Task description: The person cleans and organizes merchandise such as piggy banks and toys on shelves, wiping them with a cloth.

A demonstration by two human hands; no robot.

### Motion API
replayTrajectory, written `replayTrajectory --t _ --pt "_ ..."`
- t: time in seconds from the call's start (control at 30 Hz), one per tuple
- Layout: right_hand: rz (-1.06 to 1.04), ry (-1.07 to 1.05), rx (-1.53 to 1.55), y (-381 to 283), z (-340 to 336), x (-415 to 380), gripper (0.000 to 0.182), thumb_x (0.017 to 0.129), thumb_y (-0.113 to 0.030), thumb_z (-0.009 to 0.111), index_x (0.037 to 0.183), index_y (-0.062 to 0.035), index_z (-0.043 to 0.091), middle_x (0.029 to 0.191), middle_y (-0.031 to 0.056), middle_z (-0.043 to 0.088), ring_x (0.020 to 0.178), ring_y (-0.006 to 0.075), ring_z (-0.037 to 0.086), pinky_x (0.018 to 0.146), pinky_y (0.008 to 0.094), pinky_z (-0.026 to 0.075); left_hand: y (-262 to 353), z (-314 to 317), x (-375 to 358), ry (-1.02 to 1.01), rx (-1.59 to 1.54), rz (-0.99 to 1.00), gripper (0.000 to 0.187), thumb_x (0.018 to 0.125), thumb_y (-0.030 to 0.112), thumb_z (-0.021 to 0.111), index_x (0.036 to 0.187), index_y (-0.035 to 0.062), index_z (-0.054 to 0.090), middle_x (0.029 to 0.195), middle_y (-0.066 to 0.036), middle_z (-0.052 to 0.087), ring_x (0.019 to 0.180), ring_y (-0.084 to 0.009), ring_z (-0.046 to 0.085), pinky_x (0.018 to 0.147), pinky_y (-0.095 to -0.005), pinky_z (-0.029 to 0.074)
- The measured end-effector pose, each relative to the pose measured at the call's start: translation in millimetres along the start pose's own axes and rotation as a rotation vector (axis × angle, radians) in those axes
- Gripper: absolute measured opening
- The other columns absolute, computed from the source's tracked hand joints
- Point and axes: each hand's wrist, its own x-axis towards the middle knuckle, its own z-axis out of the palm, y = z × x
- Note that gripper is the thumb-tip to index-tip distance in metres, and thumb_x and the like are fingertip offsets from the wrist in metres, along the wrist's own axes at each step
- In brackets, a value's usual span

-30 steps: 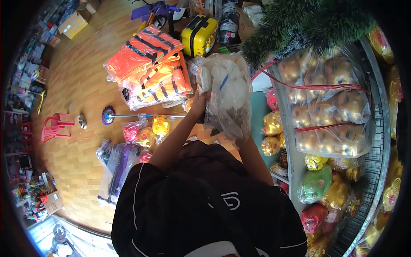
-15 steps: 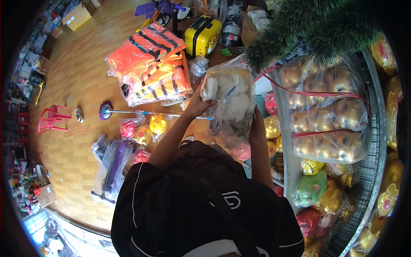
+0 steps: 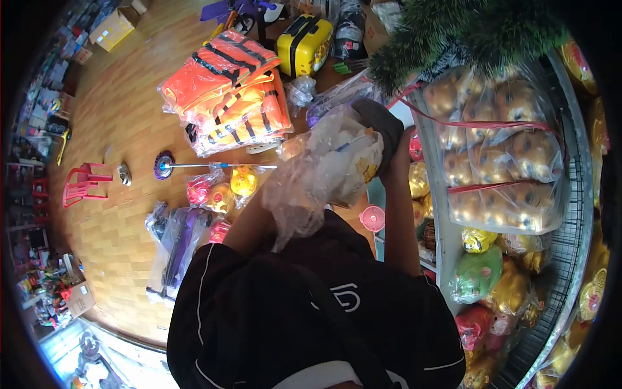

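Nearest is the person's black top (image 3: 278, 311), with white piping and a white logo. Above it, in front of the chest, the clear plastic bag (image 3: 324, 165) with white contents hangs loose and crumpled on its left side, over the end of the left forearm (image 3: 249, 223). The left hand is hidden behind the bag, so I cannot tell how its fingers stand. The right hand (image 3: 396, 161) holds the dark grey item (image 3: 381, 124) at the bag's right edge, its fingers bent against the item's side; their tips are hidden.

A small pink fan (image 3: 372, 218) is just beside the right forearm. Left of the body, long purple packages (image 3: 178, 249) in clear plastic lie on the wooden floor (image 3: 123, 259), near wrapped pink and gold figures (image 3: 220, 194). Beyond these lies a mop (image 3: 188, 165), and past it a stack of orange vests (image 3: 227, 97) in plastic. To the right, a large clear pack of gold figures (image 3: 499, 155) is bound with red ties.

Farther off are the yellow suitcase (image 3: 303, 47), green tinsel branches (image 3: 466, 39), a pink plastic chair (image 3: 84, 185) and a yellow-sided carton (image 3: 113, 31).
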Motion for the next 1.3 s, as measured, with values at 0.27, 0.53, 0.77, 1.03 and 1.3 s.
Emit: replayTrajectory --t 0.27,0.53,0.77,1.03,1.3 --pt "0.286 -0.210 0.222 48 9 32 0.055 0.085 -0.048 0.029 0.115 -0.0044 0.040 0.105 0.0088 0.051 0.094 0.0205 0.051 0.080 0.0318 0.043 9 -12 -6 0.012 0.098 0.112 0.050 0.085 0.035 0.035 0.125 0.0041 0.029 0.118 -0.011 0.041 0.104 -0.0193 0.044 0.086 -0.0326 0.038" --pt "0.424 -0.362 0.544 73 5 5 0.059 0.083 -0.052 0.028 0.123 -0.0087 0.030 0.116 0.0096 0.043 0.101 0.0228 0.047 0.084 0.0366 0.041 15 -8 48 0.030 0.193 0.244 0.051 0.086 0.037 0.032 0.125 0.0039 0.029 0.119 -0.011 0.041 0.104 -0.0197 0.044 0.086 -0.0336 0.039" --pt "0.148 -0.101 0.200 52 17 -3 0.067 0.081 -0.058 0.025 0.127 -0.0094 0.025 0.122 0.0099 0.038 0.110 0.0242 0.039 0.093 0.0377 0.030 33 29 24 0.202 -0.077 0.250 0.050 0.087 0.038 0.031 0.123 0.0024 0.031 0.117 -0.012 0.043 0.102 -0.0204 0.047 0.085 -0.0349 0.040" --pt "-0.070 -0.040 0.110 21 14 38 0.068 0.080 -0.059 0.024 0.125 -0.0070 0.030 0.124 0.0075 0.035 0.114 0.0223 0.033 0.096 0.0336 0.026 69 114 -6 0.323 -0.024 0.066 0.044 0.076 0.020 0.039 0.115 -0.0012 0.041 0.105 -0.013 0.051 0.093 -0.0211 0.052 0.082 -0.0320 0.042" --pt "0.126 -0.286 0.035 106 -15 52 0.063 0.083 -0.054 0.026 0.126 -0.0086 0.026 0.128 0.0065 0.030 0.115 0.0237 0.032 0.096 0.0349 0.026 62 79 -11 0.396 0.092 0.134 0.051 0.073 0.017 0.047 0.120 0.0070 0.034 0.098 -0.007 0.050 0.083 -0.0151 0.052 0.071 -0.0275 0.044"
